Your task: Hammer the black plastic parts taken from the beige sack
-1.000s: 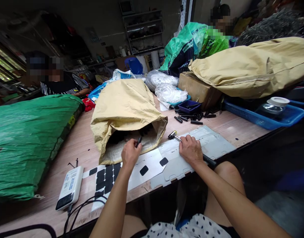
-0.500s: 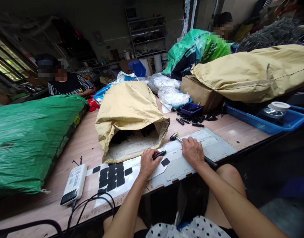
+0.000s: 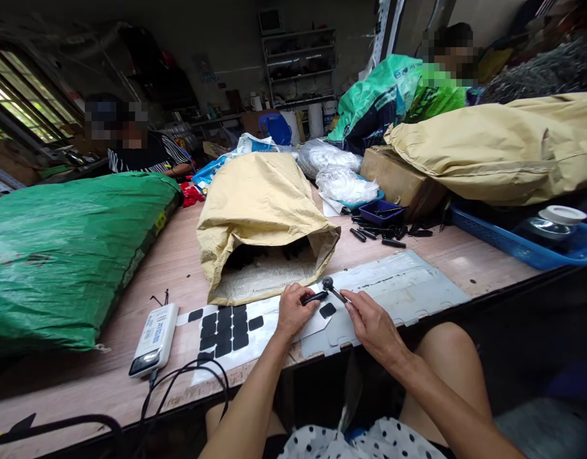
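My left hand (image 3: 292,312) is closed around a short black cylindrical piece (image 3: 314,298), keeping it low over the work surface in front of the open sack. In my right hand (image 3: 372,324) is a small hammer (image 3: 327,283), its head close to the far end of the black piece; I cannot tell whether they touch. Under both hands lies a grey plate (image 3: 408,280). A black rounded square (image 3: 328,310) rests just below the piece. To the left is a white sheet (image 3: 269,338) bearing several black rounded squares (image 3: 224,331).
A tan sack (image 3: 260,204) gapes toward me, dark things inside. Several black pieces (image 3: 393,243) lie by a purple tray (image 3: 380,213). A white power bank (image 3: 154,338) with cables and a green sack (image 3: 73,255) are left; a blue basket (image 3: 508,239) is right. Two people sit beyond.
My right hand has raised the hammer off the plate and swung its head left to the black piece. My left hand still holds that piece. The view has shifted slightly.
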`<state>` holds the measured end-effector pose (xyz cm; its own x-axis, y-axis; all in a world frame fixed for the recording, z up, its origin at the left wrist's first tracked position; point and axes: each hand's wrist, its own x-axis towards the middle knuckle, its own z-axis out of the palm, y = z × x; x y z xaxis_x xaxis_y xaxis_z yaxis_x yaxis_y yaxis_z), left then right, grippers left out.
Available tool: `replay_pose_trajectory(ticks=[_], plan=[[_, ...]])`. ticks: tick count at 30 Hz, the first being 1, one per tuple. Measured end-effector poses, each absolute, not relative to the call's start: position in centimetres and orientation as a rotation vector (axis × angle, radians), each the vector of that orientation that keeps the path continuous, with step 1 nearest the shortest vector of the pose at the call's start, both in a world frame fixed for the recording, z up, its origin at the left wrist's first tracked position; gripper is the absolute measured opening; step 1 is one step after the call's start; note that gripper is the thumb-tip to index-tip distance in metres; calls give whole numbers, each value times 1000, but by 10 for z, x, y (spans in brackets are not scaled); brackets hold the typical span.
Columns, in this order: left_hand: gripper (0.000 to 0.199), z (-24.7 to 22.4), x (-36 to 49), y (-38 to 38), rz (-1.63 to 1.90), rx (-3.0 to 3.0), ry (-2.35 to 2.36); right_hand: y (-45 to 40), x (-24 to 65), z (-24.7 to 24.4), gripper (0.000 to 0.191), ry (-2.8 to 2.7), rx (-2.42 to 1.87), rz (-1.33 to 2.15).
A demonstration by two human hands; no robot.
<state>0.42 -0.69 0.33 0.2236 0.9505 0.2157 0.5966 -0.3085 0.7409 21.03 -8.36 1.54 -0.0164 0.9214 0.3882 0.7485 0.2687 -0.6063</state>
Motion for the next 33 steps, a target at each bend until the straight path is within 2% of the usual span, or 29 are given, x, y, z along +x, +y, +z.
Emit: replay_pose_trajectory(ticks=[5, 20, 33], plan=[[14, 2, 5, -7, 918, 1989, 1422, -87, 201, 18, 41, -1837, -1548, 237], [15, 5, 6, -9, 919, 2000, 1436, -84, 193, 27, 39, -1894, -1582, 239], [9, 4, 4, -7, 875, 2001, 1439, -24, 274, 5, 30, -1848, -2080, -329]])
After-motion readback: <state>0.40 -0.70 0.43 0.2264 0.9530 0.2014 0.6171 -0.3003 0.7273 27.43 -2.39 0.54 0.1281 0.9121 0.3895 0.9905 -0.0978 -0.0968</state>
